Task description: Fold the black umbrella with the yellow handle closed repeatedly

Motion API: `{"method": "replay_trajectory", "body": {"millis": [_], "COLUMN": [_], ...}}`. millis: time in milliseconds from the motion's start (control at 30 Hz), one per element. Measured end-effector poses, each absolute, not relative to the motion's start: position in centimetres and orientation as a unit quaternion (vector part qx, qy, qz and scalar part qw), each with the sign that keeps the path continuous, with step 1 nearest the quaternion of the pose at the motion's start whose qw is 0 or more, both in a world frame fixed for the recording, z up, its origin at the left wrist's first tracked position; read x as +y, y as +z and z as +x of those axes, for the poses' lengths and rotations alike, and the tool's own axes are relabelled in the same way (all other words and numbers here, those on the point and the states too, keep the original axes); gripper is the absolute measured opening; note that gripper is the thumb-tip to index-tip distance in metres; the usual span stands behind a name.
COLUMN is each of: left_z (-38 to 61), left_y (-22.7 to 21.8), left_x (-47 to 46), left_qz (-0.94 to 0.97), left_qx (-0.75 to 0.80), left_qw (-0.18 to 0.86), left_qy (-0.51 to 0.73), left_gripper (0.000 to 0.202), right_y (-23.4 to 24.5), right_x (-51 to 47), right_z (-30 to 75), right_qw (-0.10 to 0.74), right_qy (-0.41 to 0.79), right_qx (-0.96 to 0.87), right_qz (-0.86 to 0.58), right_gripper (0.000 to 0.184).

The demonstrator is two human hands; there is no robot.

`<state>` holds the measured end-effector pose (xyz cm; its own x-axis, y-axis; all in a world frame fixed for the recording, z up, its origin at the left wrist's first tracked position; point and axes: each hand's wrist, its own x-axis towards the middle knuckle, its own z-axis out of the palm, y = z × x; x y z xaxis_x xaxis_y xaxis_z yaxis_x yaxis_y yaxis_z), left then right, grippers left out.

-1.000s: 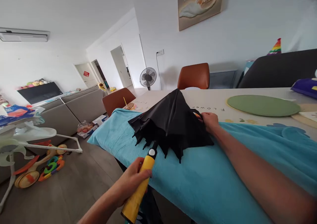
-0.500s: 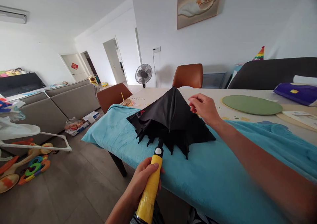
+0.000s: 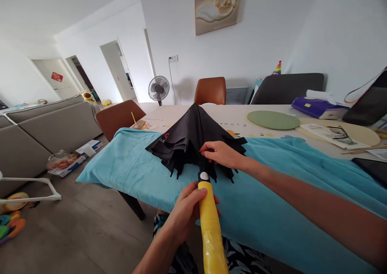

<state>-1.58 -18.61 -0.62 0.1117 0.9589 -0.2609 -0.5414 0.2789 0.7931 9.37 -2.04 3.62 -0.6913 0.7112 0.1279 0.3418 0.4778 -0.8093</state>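
A black folding umbrella [image 3: 189, 130] lies partly folded on a light blue blanket [image 3: 127, 165], its canopy loose and its rib tips hanging toward me. Its handle [image 3: 210, 225] is yellow, wrapped in clear plastic, with a white button at the top. My left hand [image 3: 187, 205] is closed around the upper handle, thumb just below the button. My right hand [image 3: 222, 153] is at the near side of the canopy, thumb and fingertips pinched together on a fold of the black cloth. The umbrella's shaft is mostly hidden under the cloth.
The blanket covers the near part of a table [image 3: 169, 113]. Toward the right are a green round mat [image 3: 272, 120], a purple pack [image 3: 314, 107] and eyeglasses [image 3: 340, 132] on papers. Brown chairs [image 3: 211, 90] and a fan [image 3: 159, 89] stand beyond.
My right hand has moved from beside the canopy's right side to its near middle, where it pinches the cloth. The handle has swung upright in view, and the view has turned right.
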Motion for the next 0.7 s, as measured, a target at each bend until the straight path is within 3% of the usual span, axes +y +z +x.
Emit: {"method": "replay_trajectory", "body": {"millis": [267,367,467,700], "left_z": [-1.3,-1.5,-1.8,-1.5], "left_y": [-1.2,-1.5,-1.6,-0.9], "left_x": [-18.7,-18.6,-18.5,-18.1], "left_qz": [0.288,0.27,0.27,0.298], "left_qx": [0.387,0.362,0.361,0.426], "left_qw": [0.689,0.713,0.72,0.679], "left_qy": [0.541,0.536,0.528,0.518], "left_gripper": [0.027,0.029,0.032,0.041], "right_y": [1.2,1.8,2.3,1.4], "right_x": [-3.1,-3.7,-4.2,-5.2], "right_z": [9.2,9.1,8.8,7.6], "right_qw": [0.263,0.227,0.191,0.238], "right_qy": [0.545,0.599,0.606,0.658], "right_qx": [-0.681,-0.638,-0.63,-0.573], "right_qz": [-0.413,-0.428,-0.446,-0.426], "right_gripper": [0.011,0.017,0.023,0.027]}}
